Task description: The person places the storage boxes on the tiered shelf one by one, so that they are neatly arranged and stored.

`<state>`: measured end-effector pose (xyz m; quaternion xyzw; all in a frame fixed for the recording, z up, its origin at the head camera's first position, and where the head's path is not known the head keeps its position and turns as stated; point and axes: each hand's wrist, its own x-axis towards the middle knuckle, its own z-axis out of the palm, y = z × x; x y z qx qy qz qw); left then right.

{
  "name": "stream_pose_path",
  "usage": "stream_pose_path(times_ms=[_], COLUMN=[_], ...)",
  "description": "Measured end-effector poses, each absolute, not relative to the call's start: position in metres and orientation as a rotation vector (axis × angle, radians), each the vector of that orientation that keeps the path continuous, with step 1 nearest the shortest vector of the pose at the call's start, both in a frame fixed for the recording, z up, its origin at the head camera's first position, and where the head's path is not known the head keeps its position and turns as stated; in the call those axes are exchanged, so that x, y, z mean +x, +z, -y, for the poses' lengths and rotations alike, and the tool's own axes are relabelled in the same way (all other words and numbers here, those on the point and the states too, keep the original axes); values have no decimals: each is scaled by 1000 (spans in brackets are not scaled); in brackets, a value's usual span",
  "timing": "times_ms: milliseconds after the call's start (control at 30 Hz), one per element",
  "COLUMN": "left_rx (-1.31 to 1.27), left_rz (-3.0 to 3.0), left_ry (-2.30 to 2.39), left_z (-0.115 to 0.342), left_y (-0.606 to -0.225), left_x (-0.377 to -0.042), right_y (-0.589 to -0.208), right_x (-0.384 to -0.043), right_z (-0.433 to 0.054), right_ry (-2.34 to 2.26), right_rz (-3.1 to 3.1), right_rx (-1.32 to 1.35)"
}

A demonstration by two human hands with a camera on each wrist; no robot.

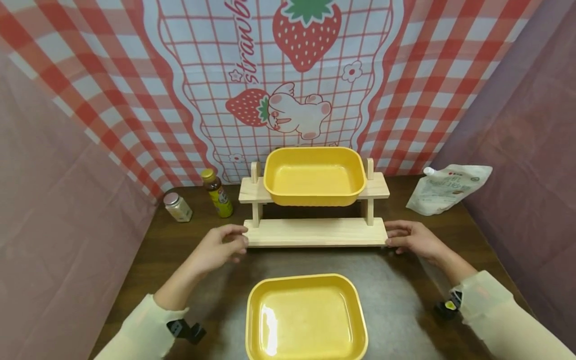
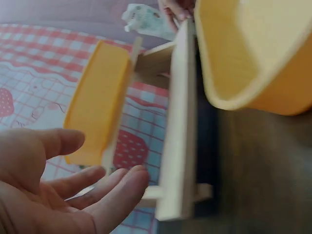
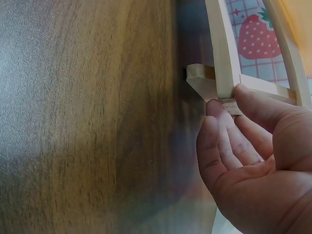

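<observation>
A two-tier light wooden shelf [image 1: 315,232] stands at the back of the table, with a yellow tray [image 1: 315,181] on its upper board. At the lower board's left end is my left hand [image 1: 223,245]. In the left wrist view, the fingers [image 2: 117,192] are spread and loosely bent, holding nothing. My right hand [image 1: 416,239] is at the opposite end. Seen from the right wrist, its thumb and fingertips pinch the end of the wooden shelf [image 3: 225,53]. A second yellow tray [image 1: 306,320] lies on the table in front, between my forearms.
Left of the shelf stand a small jar [image 1: 178,207] with a pinkish lid and a yellow-capped bottle [image 1: 218,194]. A white spouted pouch [image 1: 447,189] lies at the back right. Behind hangs a strawberry-print cloth [image 1: 288,100]; pinkish cloth walls [image 1: 58,210] flank the dark wooden table [image 1: 144,280].
</observation>
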<state>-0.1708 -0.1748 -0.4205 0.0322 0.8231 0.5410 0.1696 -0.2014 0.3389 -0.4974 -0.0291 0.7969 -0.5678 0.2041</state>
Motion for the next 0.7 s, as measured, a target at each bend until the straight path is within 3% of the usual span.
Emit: stream_pose_path(times_ms=[433, 700], left_rx=[229, 202], left_rz=[-1952, -1898], left_ry=[1574, 1566], left_z=[199, 193], left_y=[-481, -493], left_x=[-103, -90], right_y=[-505, -503], right_x=[-199, -203], right_z=[-338, -340], right_ry=[-1605, -1590], right_rz=[-2225, -2241], right_rx=[-59, -57])
